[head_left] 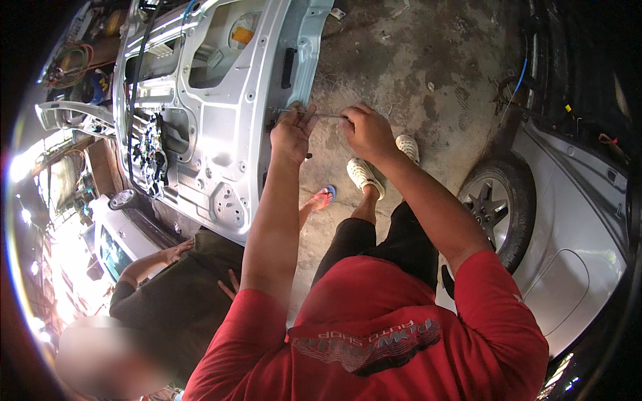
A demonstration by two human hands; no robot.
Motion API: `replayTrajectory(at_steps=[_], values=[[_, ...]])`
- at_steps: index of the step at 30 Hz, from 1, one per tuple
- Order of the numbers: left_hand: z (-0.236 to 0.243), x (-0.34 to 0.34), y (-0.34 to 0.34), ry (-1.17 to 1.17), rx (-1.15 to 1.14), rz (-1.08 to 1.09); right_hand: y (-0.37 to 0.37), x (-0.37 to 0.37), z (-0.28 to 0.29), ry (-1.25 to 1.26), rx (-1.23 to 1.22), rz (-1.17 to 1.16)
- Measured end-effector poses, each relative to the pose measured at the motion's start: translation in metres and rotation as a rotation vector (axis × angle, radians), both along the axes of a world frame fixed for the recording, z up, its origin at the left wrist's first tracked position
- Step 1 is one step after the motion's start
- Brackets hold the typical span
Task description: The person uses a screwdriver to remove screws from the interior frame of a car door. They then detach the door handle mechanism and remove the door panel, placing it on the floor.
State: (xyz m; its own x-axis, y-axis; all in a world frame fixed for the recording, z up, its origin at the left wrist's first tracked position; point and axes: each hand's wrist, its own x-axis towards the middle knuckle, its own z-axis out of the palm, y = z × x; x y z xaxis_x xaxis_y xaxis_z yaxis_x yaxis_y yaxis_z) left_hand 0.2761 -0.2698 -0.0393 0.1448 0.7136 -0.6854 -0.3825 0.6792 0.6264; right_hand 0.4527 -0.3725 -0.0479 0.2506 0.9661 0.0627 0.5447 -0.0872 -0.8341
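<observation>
A silver car door shell (257,100) stands upright on my left, its inner side bare metal with large cutouts. My left hand (293,134) is at the door's edge, fingers curled around the front part of a thin metal-shafted tool (329,115). On the other end of that tool my right hand (369,134) is closed in a fist, hiding the handle. The shaft runs nearly level between both hands toward the door edge. Its tip is too small to make out, so I cannot tell whether it touches the door.
Another person in a dark shirt (194,287) is at the lower left, one hand near the door. On the right are a car wheel (498,207) and a silver body panel (575,254). Stained concrete floor (414,73) lies ahead. A black cable hangs over the door.
</observation>
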Motion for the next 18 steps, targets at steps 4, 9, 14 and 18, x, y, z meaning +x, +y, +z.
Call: replayTrajectory(at_steps=[4,9,14,18], values=[[-0.003,-0.001,0.001,-0.015,-0.01,0.032,0.013,-0.005,0.001,0.891,-0.552,-0.138],[-0.006,-0.001,0.003,0.111,-0.004,0.045,0.012,0.0,0.012,1.29,-0.498,-0.199],[-0.015,0.009,-0.001,0.245,0.057,0.099,0.006,-0.001,0.0,0.422,-0.33,-0.001],[-0.019,0.01,-0.002,0.311,0.039,0.126,0.011,-0.005,-0.004,0.51,-0.373,-0.043]])
